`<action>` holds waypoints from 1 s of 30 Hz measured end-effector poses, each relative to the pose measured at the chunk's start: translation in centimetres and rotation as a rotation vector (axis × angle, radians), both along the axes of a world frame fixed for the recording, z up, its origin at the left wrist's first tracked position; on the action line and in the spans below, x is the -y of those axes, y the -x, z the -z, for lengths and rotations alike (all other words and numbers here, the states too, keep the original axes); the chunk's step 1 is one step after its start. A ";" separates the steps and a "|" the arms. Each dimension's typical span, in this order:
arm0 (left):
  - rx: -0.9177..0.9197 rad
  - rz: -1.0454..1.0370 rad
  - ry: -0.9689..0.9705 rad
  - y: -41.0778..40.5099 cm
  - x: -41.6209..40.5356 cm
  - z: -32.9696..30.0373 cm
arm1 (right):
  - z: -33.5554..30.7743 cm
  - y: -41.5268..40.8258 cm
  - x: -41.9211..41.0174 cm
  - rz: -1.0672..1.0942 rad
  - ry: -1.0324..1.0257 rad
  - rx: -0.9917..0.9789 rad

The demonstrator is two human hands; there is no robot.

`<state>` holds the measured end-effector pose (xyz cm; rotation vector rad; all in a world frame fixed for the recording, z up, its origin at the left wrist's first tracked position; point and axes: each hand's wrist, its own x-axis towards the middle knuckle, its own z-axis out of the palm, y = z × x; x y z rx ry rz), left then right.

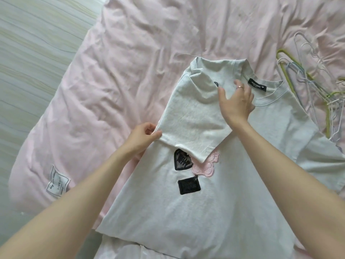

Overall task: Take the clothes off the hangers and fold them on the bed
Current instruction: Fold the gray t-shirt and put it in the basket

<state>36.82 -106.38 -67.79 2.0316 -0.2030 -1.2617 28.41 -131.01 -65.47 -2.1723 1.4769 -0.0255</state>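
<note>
A pale grey T-shirt (214, 199) lies front up on the pink bed cover (130, 53), with black patches and a pink motif on its chest. Its left sleeve (194, 111) is folded inward across the chest. My left hand (143, 137) pinches the hem corner of that sleeve. My right hand (236, 101) lies flat with spread fingers on the folded sleeve just below the collar and its black label (257, 87). The shirt's right sleeve (321, 161) is spread out toward the right edge.
A tangle of empty wire hangers (313, 79), white, lilac and olive green, lies on the bed right of the collar. A white sewn label (57, 184) sits on the cover at lower left. Pale wood-grain floor (37, 43) shows at left.
</note>
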 end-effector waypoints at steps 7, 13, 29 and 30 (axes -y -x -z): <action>-0.022 0.033 0.018 0.4 -0.4 -0.3 | 0.8 -9.1 1.2 -0.268 -0.231 -0.077; -0.018 0.011 0.017 -0.1 -1.0 0.0 | 1.3 -11.9 2.0 0.103 -0.699 0.291; -0.077 0.082 -0.085 -0.9 -1.6 -0.3 | 3.0 -10.3 -0.6 -0.292 0.146 0.113; -0.047 0.100 -0.098 -0.7 -1.6 -0.5 | 2.7 -9.0 -1.8 -0.348 0.221 0.134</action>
